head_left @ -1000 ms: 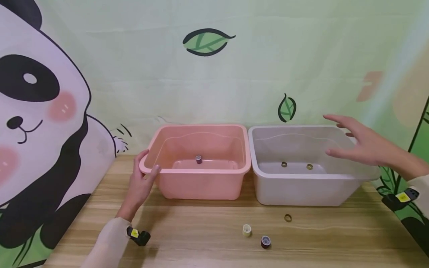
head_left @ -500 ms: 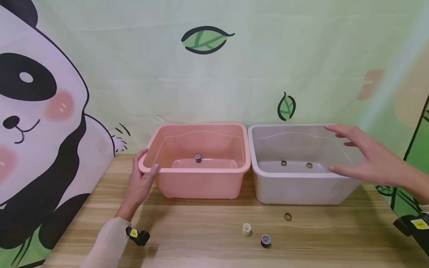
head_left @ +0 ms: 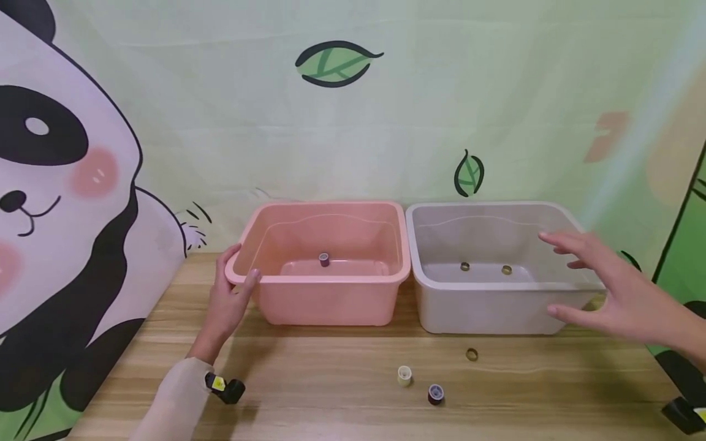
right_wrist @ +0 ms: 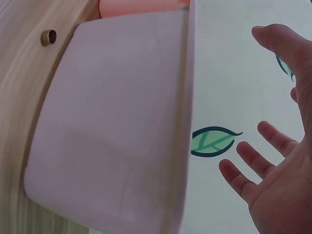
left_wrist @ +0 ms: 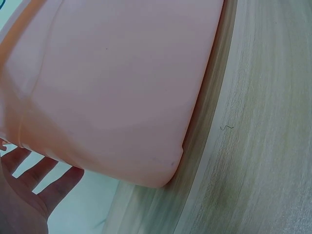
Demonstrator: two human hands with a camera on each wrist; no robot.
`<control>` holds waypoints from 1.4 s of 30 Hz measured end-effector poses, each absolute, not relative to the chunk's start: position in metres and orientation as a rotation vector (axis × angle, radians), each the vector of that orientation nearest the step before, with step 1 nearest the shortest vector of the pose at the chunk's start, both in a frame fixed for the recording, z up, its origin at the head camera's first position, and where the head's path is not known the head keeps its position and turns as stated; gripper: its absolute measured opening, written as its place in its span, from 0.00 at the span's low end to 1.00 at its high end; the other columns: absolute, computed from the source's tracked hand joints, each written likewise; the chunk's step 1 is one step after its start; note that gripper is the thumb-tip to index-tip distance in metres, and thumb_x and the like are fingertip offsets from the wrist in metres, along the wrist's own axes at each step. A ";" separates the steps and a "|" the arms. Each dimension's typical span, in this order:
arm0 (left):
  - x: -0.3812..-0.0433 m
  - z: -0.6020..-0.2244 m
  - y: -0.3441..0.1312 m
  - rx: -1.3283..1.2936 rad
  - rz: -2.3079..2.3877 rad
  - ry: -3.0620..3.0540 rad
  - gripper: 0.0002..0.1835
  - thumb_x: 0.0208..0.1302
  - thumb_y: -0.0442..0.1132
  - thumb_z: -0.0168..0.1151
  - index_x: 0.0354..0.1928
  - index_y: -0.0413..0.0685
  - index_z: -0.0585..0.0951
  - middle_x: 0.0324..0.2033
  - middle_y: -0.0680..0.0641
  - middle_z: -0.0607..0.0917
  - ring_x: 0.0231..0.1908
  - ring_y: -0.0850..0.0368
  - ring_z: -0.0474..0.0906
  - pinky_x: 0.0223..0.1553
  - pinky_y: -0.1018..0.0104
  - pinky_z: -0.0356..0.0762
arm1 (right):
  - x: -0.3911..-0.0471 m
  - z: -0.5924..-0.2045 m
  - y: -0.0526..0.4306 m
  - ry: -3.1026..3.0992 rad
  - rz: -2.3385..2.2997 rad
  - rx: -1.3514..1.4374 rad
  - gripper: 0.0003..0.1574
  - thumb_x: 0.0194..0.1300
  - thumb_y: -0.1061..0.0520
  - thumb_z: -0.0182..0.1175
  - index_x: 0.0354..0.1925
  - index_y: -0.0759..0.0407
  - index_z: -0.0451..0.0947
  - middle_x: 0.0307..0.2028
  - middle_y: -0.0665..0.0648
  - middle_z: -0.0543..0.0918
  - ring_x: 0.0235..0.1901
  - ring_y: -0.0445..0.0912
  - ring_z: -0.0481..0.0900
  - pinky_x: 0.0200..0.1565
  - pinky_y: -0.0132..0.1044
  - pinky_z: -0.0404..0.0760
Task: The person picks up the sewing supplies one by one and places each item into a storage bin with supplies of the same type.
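Pink tub (head_left: 328, 303) on the desk (head_left: 309, 380) contains one cylinder (head_left: 324, 261); your left hand (head_left: 226, 309) grips its left rim between thumb and fingers. Grey tub (head_left: 496, 310) beside it contains two rings (head_left: 506, 271); your right hand (head_left: 629, 300), empty, is spread wide nearby.

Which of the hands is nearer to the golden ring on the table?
Right: the right hand is right of the golden ring; the left hand, farther left, grips the pink tub.

left sleeve (head_left: 173, 401) was pale cream | left wrist camera (head_left: 234, 392) was black, boxy, yellow-labelled | right wrist camera (head_left: 683, 416) was black, yellow-marked, partly out of view
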State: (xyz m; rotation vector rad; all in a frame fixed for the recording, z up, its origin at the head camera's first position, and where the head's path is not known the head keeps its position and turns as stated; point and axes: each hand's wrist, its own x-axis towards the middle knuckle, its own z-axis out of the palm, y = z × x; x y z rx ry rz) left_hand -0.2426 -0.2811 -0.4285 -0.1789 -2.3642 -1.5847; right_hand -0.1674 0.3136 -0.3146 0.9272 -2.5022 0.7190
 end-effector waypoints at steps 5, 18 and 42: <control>-0.242 -0.430 -0.282 -0.180 -1.580 -2.363 0.39 0.76 0.51 0.58 0.80 0.64 0.48 0.75 0.42 0.63 0.70 0.42 0.66 0.67 0.44 0.69 | -0.161 -0.324 0.308 -2.486 0.774 0.929 0.75 0.36 0.68 0.85 0.79 0.57 0.58 0.68 0.49 0.70 0.59 0.35 0.70 0.53 0.19 0.71; -0.242 -0.432 -0.282 -0.153 -1.594 -2.375 0.40 0.76 0.53 0.58 0.80 0.66 0.48 0.76 0.44 0.62 0.71 0.43 0.65 0.68 0.45 0.68 | -0.151 -0.355 0.298 -2.476 0.833 0.995 0.72 0.34 0.64 0.87 0.76 0.59 0.63 0.54 0.49 0.78 0.48 0.37 0.76 0.43 0.25 0.80; -0.243 -0.430 -0.280 -0.131 -1.603 -2.364 0.40 0.76 0.54 0.58 0.80 0.67 0.48 0.76 0.46 0.62 0.71 0.45 0.65 0.67 0.47 0.70 | -0.161 -0.434 0.287 -2.628 0.788 1.002 0.56 0.46 0.47 0.84 0.71 0.44 0.71 0.55 0.43 0.76 0.49 0.37 0.74 0.46 0.35 0.81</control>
